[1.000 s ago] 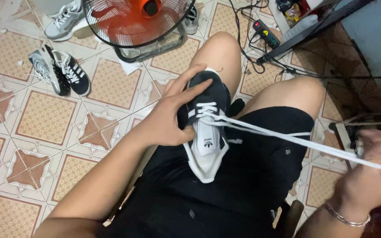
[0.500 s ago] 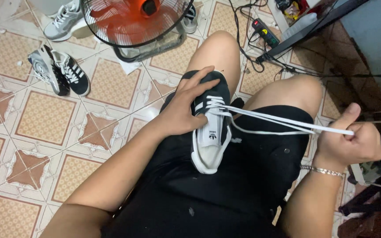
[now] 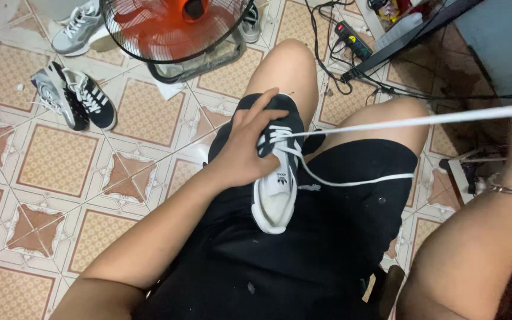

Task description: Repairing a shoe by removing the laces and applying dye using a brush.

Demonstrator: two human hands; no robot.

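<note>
Sneaker (image 3: 274, 178), black fabric with white rubber sole, rests on the lap, gripped by the left hand (image 3: 247, 151); flat white lace (image 3: 422, 120) runs taut rightward; right hand's grip cannot be told

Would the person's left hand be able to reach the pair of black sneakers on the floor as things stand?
Probably not right away: the left hand grips the sneaker on the lap, while the black sneakers lie apart on the tiles; nothing blocks the way.
</note>
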